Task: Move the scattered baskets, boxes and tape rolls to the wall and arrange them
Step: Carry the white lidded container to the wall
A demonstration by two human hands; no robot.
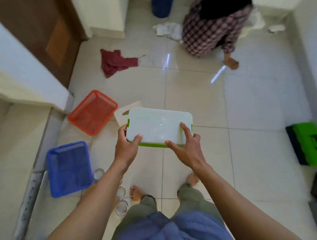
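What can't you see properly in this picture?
Head view:
- Inside the white box: it is closed.
- Cardboard box: mostly behind the white box.
- Tape rolls: partly under the left forearm.
- Green box: blurred, so its black mark is unreadable.

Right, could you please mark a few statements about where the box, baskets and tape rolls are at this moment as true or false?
1. The left hand and the right hand both hold the white box. True.
2. The orange basket and the blue basket lie apart on the floor. True.
3. The tape rolls sit inside the blue basket. False: they lie on the floor beside it.
4. The red cloth is draped over the orange basket. False: it lies on the floor beyond that basket.
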